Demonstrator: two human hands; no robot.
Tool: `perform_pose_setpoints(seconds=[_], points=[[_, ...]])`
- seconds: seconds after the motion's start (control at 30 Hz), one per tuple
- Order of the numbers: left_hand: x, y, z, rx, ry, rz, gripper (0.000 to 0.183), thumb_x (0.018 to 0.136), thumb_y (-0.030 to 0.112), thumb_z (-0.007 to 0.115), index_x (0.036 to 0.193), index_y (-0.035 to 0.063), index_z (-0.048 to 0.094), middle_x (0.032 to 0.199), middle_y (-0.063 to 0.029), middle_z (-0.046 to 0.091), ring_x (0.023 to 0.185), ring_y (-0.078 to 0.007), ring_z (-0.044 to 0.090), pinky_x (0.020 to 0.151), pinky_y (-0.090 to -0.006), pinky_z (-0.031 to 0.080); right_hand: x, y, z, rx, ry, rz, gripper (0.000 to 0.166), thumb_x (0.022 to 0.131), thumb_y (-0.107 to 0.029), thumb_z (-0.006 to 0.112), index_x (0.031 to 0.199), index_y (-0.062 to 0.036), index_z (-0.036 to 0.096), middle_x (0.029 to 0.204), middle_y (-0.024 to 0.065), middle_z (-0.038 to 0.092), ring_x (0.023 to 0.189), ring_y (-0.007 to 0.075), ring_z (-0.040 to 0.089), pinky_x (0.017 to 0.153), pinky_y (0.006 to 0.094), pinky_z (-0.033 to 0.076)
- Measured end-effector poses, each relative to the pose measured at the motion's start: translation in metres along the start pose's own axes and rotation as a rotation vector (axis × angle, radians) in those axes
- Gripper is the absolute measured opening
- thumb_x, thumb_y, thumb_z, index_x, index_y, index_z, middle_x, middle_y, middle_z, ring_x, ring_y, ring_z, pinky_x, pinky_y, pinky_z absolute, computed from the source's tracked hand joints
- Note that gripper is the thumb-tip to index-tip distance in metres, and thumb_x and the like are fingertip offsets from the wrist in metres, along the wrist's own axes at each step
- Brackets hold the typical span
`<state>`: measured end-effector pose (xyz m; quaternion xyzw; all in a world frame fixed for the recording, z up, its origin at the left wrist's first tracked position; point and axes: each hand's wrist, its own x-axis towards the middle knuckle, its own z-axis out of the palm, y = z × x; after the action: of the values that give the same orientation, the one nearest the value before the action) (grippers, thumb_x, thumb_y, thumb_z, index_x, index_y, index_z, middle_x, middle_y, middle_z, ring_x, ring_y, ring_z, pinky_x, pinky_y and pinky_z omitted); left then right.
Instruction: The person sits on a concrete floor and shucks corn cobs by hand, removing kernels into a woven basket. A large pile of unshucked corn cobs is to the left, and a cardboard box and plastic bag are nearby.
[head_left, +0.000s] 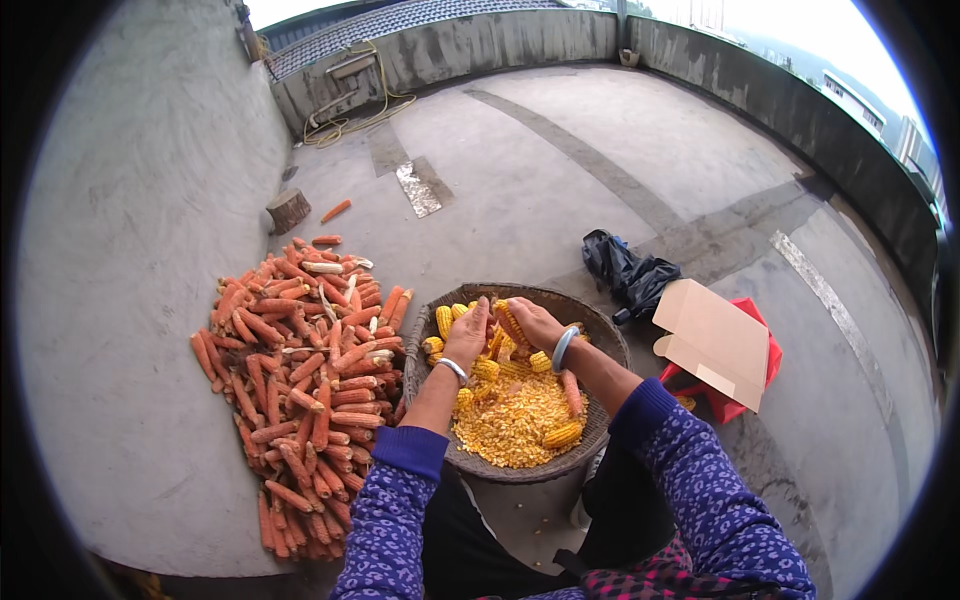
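Over a round woven basket (611, 330), my right hand (536, 324) grips a partly shelled corn cob (510, 324), its upper end tilted toward my left hand. My left hand (468, 335) is close beside that cob with its fingers curled; whether it holds anything is hidden. Loose yellow kernels (506, 424) fill the near part of the basket. Several unshelled ears lie behind and around them, among them one ear (562, 435) at the near right. A bare reddish cob (572, 393) leans at the basket's right side.
Left of the basket, a big heap of bare cobs (300, 375) spreads over the concrete floor. A wood stump (288, 211) stands behind it. To the right lie a black plastic bag (626, 270) and an opened cardboard box (712, 337) on a red bag (772, 352). A hose (386, 75) hangs by the wall.
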<state>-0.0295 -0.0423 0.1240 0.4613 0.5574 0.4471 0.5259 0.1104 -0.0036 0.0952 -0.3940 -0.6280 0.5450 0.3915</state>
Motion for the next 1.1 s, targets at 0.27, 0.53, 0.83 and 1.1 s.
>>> perform_pose_setpoints(seconds=[0.27,0.53,0.83,1.1], points=[[0.015,-0.030,0.014,0.432,0.412,0.300,0.046,0.083,0.037,0.031,0.081,-0.0035,0.052,0.070,-0.0163,0.055,0.066,-0.0250,0.053,0.060,-0.0318,0.041,-0.010,-0.012,0.034,0.133,0.117,-0.028,0.030,0.085,-0.025,0.031,0.095,-0.0001,0.046,0.085,0.0064,0.050,0.081,0.0109,0.043,0.075,0.0242,0.035],[0.005,-0.021,0.016,-0.247,0.137,0.050,0.036,0.083,0.037,0.034,0.080,0.0048,0.050,0.063,-0.0020,0.049,0.056,-0.0117,0.047,0.047,-0.0234,0.038,-0.016,-0.042,0.030,0.552,0.065,0.311,0.025,0.085,-0.027,0.028,0.091,-0.0068,0.041,0.065,0.0051,0.046,0.044,0.0125,0.042,0.038,0.0241,0.036],[0.011,-0.028,0.022,0.312,0.250,0.296,0.044,0.083,0.040,0.035,0.088,-0.0003,0.051,0.074,-0.0072,0.054,0.066,-0.0145,0.050,0.057,-0.0260,0.040,-0.009,-0.014,0.037,0.099,0.246,-0.071,0.031,0.086,-0.026,0.029,0.097,-0.0005,0.042,0.087,0.0104,0.050,0.082,0.0154,0.046,0.075,0.0266,0.037],[-0.005,-0.015,0.022,0.618,0.264,0.376,0.036,0.083,0.027,0.031,0.074,-0.0018,0.050,0.072,-0.0225,0.053,0.071,-0.0372,0.051,0.063,-0.0428,0.039,-0.012,-0.003,0.036,-0.090,0.274,-0.021,0.030,0.085,-0.023,0.029,0.102,-0.0009,0.042,0.082,0.0097,0.051,0.076,0.0143,0.047,0.070,0.0261,0.039]])
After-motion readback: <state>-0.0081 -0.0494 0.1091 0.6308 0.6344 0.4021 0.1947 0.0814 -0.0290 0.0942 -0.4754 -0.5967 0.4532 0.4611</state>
